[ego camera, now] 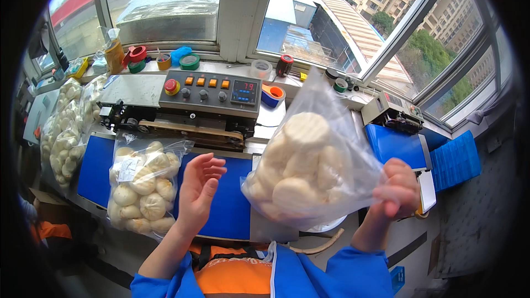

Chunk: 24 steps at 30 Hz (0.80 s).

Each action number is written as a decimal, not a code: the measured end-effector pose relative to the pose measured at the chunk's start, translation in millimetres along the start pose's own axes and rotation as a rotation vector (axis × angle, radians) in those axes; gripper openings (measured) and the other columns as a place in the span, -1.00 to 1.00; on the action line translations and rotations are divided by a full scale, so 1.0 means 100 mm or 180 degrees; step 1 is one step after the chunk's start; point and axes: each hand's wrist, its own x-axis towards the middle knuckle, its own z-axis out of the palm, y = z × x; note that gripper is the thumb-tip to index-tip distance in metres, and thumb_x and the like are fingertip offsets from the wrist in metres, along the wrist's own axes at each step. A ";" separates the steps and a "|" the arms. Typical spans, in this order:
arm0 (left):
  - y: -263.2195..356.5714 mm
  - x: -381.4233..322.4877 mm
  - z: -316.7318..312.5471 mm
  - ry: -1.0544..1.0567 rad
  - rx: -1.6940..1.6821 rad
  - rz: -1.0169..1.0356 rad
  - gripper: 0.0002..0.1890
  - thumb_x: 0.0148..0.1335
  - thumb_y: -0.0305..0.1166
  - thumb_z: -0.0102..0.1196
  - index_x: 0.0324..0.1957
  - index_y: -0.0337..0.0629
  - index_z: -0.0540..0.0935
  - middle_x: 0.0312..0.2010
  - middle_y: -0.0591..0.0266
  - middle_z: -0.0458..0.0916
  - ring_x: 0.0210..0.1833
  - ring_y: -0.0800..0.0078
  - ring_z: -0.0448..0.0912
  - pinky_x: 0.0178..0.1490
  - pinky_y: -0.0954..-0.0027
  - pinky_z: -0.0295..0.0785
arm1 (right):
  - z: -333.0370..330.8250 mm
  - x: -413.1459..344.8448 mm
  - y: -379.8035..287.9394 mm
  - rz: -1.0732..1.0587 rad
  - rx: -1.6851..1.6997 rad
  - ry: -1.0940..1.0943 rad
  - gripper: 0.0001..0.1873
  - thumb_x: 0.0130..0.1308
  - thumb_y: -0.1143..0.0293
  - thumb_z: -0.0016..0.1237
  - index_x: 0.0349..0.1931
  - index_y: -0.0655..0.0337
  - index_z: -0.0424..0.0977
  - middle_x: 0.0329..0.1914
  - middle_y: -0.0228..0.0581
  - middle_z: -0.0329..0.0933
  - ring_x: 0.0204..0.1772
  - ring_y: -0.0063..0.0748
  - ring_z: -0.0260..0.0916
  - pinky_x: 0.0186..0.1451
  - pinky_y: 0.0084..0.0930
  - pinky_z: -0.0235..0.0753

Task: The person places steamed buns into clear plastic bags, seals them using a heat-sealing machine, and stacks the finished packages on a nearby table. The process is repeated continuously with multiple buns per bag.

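Note:
My right hand [395, 190] grips one corner of a clear plastic bag [306, 169] filled with pale round buns. This bag hangs tilted in front of me, over the right end of the blue conveyor belt [225, 200]. Above the belt, my left hand [201, 188] is raised with nothing in it, its fingers apart. Beside that hand, another bag of buns [145, 190] with a white printed label lies on the belt. Behind the belt stands a band sealing machine [209, 95] with a red stop button, orange switches, knobs and a lit display.
Several filled bags [68, 132] are heaped at the left. Tape rolls [189, 61] line the windowsill. An orange-and-blue tape roll [273, 94] sits beside the sealer. To the right are a second machine [391, 109] and a blue plastic crate [457, 161]. A cardboard box [49, 207] stands lower left.

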 end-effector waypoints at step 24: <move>-0.26 -0.27 -0.49 -0.0726 -0.0564 0.0210 -0.59 0.20 -0.05 0.25 -0.48 -0.10 0.40 -0.26 0.25 0.52 -0.14 0.43 0.43 -0.10 0.40 0.31 | -0.25 0.02 -0.92 0.1196 0.0020 -0.3190 -0.82 0.06 0.23 0.22 -0.49 -0.04 0.46 -0.46 -0.60 0.37 -0.44 -0.51 0.27 -0.35 -0.52 0.29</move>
